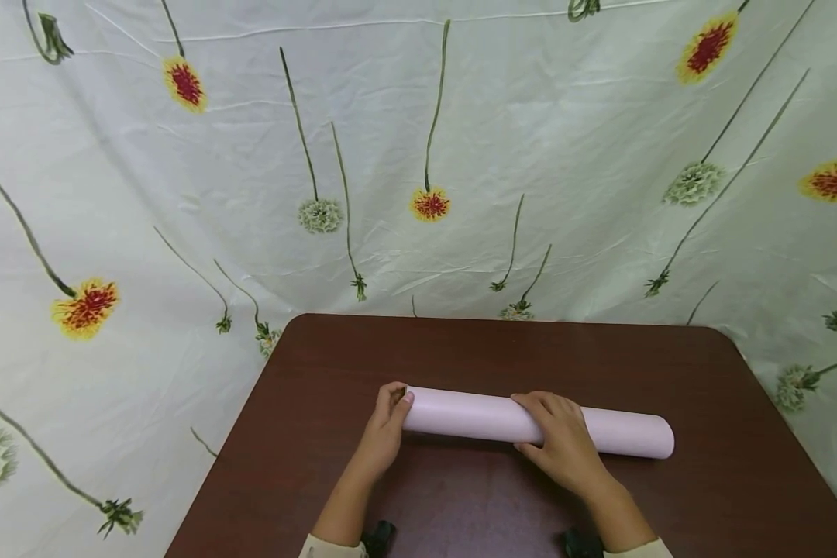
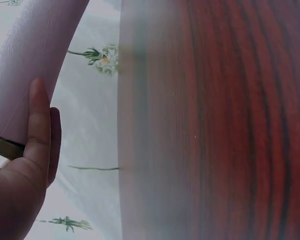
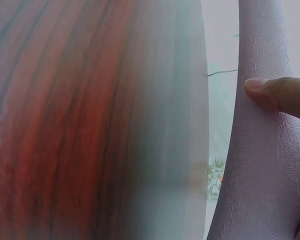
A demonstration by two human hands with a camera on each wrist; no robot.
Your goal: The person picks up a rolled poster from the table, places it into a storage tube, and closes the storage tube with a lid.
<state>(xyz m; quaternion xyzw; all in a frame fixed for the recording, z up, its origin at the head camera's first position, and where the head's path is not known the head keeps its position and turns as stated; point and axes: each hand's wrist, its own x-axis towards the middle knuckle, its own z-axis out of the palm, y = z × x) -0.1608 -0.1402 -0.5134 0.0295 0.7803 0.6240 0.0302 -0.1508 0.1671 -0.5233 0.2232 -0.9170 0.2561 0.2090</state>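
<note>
A long pale pink roll (image 1: 467,415) with a finely creased, leather-like surface lies crosswise in front of me, its right end slightly nearer. Both wrist views show it raised off the table. My left hand (image 1: 384,434) grips its left end, thumb on the near side and fingers round behind. In the left wrist view, a dark olive edge shows at that end of the roll (image 2: 40,45), beside the left hand (image 2: 27,175). Right of the middle, my right hand (image 1: 561,446) holds the roll from above, with the thumb on its near side; the right wrist view shows the thumb (image 3: 275,95) pressing the surface.
The dark reddish-brown wooden table (image 1: 460,349) has rounded far corners. Behind it and along its left side hangs a white cloth (image 1: 390,93) printed with flowers and stems. Dark straps or devices (image 1: 380,536) show near both wrists.
</note>
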